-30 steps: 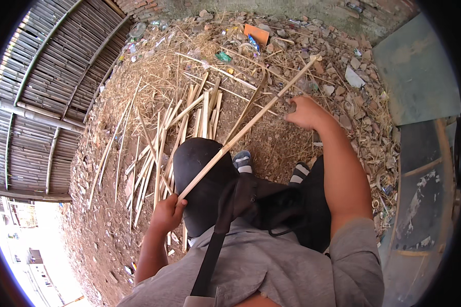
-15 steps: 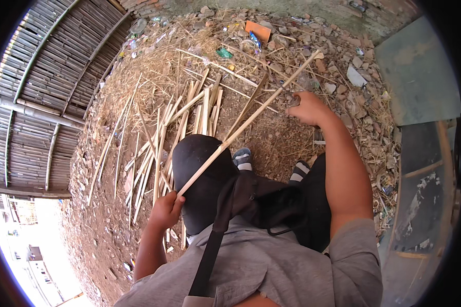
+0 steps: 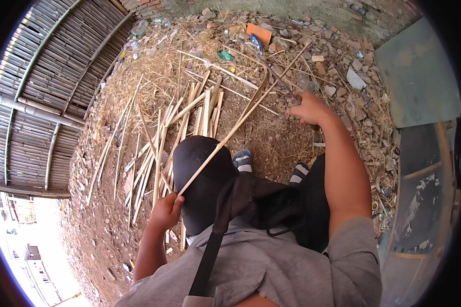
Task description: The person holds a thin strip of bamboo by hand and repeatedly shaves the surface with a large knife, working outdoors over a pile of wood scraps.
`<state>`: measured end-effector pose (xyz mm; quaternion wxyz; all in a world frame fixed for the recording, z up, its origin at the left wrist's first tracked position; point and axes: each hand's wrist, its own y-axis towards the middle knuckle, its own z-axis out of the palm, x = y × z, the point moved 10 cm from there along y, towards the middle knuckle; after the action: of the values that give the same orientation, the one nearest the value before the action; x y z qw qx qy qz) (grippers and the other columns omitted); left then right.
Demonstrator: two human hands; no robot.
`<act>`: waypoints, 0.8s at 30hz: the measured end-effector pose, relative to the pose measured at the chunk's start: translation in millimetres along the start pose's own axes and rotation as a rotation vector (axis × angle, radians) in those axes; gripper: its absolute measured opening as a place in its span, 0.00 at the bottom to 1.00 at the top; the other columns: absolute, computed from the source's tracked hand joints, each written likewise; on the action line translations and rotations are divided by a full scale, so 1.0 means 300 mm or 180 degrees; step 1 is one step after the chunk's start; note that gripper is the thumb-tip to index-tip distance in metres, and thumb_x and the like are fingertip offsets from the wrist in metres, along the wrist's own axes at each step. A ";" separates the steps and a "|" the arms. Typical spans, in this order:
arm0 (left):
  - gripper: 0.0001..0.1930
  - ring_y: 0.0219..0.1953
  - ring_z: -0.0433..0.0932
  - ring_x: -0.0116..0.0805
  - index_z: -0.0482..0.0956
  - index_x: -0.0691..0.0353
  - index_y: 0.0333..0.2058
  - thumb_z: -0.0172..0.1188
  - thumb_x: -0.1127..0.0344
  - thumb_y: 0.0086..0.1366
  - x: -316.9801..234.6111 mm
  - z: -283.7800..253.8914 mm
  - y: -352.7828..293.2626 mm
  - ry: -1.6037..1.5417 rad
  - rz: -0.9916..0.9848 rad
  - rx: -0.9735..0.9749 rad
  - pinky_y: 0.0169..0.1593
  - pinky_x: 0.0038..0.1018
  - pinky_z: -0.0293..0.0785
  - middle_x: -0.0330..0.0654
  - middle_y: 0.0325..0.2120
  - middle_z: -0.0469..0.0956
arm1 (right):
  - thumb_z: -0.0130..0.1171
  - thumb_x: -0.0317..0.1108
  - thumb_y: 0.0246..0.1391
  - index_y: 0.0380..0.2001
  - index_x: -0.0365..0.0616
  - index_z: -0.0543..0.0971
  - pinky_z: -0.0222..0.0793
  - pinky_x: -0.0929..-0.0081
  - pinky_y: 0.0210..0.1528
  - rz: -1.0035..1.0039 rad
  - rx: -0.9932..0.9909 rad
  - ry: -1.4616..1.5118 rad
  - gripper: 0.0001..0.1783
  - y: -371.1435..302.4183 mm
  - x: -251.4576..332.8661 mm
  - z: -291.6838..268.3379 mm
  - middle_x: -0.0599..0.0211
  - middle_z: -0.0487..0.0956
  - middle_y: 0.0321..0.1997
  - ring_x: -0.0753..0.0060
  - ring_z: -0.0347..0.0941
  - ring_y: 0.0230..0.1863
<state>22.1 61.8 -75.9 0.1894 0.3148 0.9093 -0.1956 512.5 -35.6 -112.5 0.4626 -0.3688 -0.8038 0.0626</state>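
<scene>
My left hand (image 3: 168,210) pinches the near end of a long pale bamboo strip (image 3: 204,165). The strip slants across my dark-clad knee up to the far right. In my right hand (image 3: 308,109), a long, thin, dark-bladed knife (image 3: 280,82) is gripped, its blade pointing up and left and crossing close to the strip's far part. Whether blade and strip touch I cannot tell. Below my right fist a bit of the handle shows. On the ground left of my knee lies a loose pile of split bamboo strips (image 3: 151,156).
Dry straw (image 3: 153,61) and rubble (image 3: 338,61) cover the ground ahead, with an orange piece (image 3: 258,34) and a green plastic scrap (image 3: 224,55). A bamboo-slat wall (image 3: 41,61) stands at left, grey-green panels (image 3: 420,77) at right. My sandalled feet (image 3: 243,159) are below the strip.
The knife has swung so that its blade now shows lengthwise, pointing up and left. The strip's far end has shifted slightly left and up. My left hand has barely moved.
</scene>
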 end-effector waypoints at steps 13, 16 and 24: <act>0.24 0.26 0.75 0.60 0.71 0.67 0.28 0.48 0.49 0.75 0.011 0.003 0.006 0.0041 -0.0062 0.0071 0.32 0.45 0.69 0.57 0.19 0.73 | 0.67 0.42 0.46 0.49 0.38 0.81 0.75 0.60 0.47 -0.0666 0.0511 -0.1002 0.27 -0.033 0.105 0.056 0.49 0.83 0.42 0.53 0.81 0.43; 0.25 0.25 0.74 0.60 0.71 0.67 0.28 0.48 0.49 0.75 0.003 -0.002 0.002 -0.0004 -0.0120 0.0189 0.32 0.46 0.69 0.57 0.19 0.73 | 0.65 0.41 0.47 0.49 0.37 0.81 0.75 0.60 0.48 -0.0089 0.0032 -0.0630 0.26 -0.045 0.055 0.005 0.47 0.83 0.42 0.52 0.80 0.43; 0.25 0.24 0.75 0.54 0.73 0.68 0.29 0.49 0.49 0.75 0.014 0.006 -0.013 -0.0260 -0.0129 0.0277 0.32 0.42 0.70 0.55 0.19 0.74 | 0.69 0.43 0.46 0.45 0.42 0.83 0.75 0.58 0.46 -0.1190 0.0881 -0.1888 0.24 -0.186 0.229 0.266 0.54 0.84 0.42 0.53 0.82 0.45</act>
<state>17.0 60.3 -78.4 0.2084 0.2961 0.8976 -0.2513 398.9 -12.0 -85.0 0.2586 -0.1156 -0.9402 0.1892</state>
